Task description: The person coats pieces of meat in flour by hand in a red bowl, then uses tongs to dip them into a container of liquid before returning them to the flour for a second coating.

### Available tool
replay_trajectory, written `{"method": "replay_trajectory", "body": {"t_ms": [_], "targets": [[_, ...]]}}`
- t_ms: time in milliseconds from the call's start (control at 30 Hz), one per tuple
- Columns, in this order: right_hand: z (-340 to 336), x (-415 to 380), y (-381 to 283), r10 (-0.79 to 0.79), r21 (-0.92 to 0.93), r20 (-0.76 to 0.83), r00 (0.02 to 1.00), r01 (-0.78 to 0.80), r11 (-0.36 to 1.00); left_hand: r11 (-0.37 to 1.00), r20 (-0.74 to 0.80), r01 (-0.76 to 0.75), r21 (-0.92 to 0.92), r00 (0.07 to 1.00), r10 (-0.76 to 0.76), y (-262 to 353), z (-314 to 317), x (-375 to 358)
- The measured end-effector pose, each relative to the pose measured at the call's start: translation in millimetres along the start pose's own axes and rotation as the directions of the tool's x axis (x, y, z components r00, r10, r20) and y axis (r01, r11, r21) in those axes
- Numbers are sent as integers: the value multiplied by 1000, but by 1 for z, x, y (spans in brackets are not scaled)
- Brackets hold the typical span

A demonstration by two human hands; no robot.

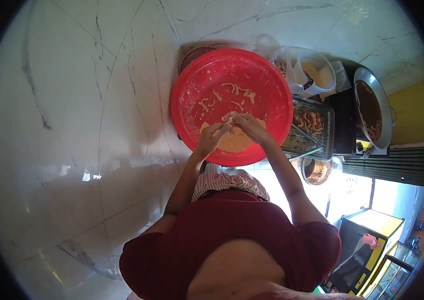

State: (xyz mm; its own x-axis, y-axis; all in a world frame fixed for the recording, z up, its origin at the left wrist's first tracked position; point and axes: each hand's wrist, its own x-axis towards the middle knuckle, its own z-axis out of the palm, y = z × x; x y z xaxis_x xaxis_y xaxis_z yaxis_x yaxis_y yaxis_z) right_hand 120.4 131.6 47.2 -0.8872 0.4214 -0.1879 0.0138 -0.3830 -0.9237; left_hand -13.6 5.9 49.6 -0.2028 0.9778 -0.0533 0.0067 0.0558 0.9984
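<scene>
Two bare hands meet over a wide red basin (182, 102), seen through my remote feed, with a pale, flour-coated strip (228, 119) held up between them above the near half of the bowl. The right hand (248, 127) comes in from the right, its fingers bent and pinching the strip; the left hand (212, 138) comes in from the left, fingertips drawn close beside the same piece, though I cannot tell from my seat whether they grip it too. Beneath the hands, a bed of tan flour (237, 144) covers the near part of the basin, while more coated strips (241, 92) lie scattered across its far half, and a white dusting marks the red wall. Just right of the basin I see a tray (331, 131) bearing a rack and a heap of browned pieces (310, 121); beyond it, on the far right, stands a pale tub (317, 91) with something yellowish inside. Farther right, a wide metal pan (386, 107) holds dark liquid, with browned pieces along its near edge. A round, clear container (317, 172) sits nearer, below the tray. The person wears a maroon shirt (232, 220), with striped cloth (229, 181) showing between shirt and basin.
</scene>
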Motion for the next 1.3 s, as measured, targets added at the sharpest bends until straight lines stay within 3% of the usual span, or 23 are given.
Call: {"method": "replay_trajectory", "body": {"t_ms": [67, 167, 267, 367, 400, 500, 567, 667, 767, 967, 1100, 1200, 1300], "targets": [[3, -2, 1, -24, 101, 112, 993, 13, 995, 999, 37, -43, -11, 998, 43, 4, 1, -1], [7, -4, 3, -8, 308, 138, 990, -35, 951, 995, 41, -35, -97, 998, 39, 12, 5, -3], [8, -2, 5, -57, 238, 141, 988, 22, 971, 988, 75, 5, -157, 997, 7, 9, 5, -3], [0, 1, 11, -45, 321, 216, 975, -28, 947, 988, 117, 10, -155, 993, 9, 7, 6, -2], [2, 1, 12, -46, 287, 144, 989, 2, 958, 989, 127, 5, -149, 992, 14, 10, 6, -2], [9, 0, 14, -48, 226, -11, 999, 49, 973, 994, 37, -16, 104, 999, 12, 19, 6, -5], [10, -1, 14, -32, 259, -32, 999, 40, 965, 1000, 38, 9, 28, 999, -10, 9, 3, -4], [6, -2, 5, -16, 430, 167, 986, -58, 901, 1000, 29, 24, 3, 999, -24, 10, 2, -4], [14, -3, -5, -28, 455, 21, 999, 16, 891, 999, 20, 33, -14, 999, -32, 15, 3, -6], [13, -1, -3, -55, 369, -152, 987, 109, 923, 997, 49, 53, 58, 997, -55, 15, 2, -5], [13, -1, 1, -83, 306, -105, 991, 112, 945, 998, 7, -46, 37, 999, 46, 15, 5, -4], [14, -1, 3, -79, 254, -85, 993, 98, 962, 993, 9, 83, -79, 997, -83, 12, -2, -2], [18, -2, 5, -82, 220, -93, 992, 101, 970, 999, -8, 17, 27, 1000, -17, 1, -5, -4]]}}
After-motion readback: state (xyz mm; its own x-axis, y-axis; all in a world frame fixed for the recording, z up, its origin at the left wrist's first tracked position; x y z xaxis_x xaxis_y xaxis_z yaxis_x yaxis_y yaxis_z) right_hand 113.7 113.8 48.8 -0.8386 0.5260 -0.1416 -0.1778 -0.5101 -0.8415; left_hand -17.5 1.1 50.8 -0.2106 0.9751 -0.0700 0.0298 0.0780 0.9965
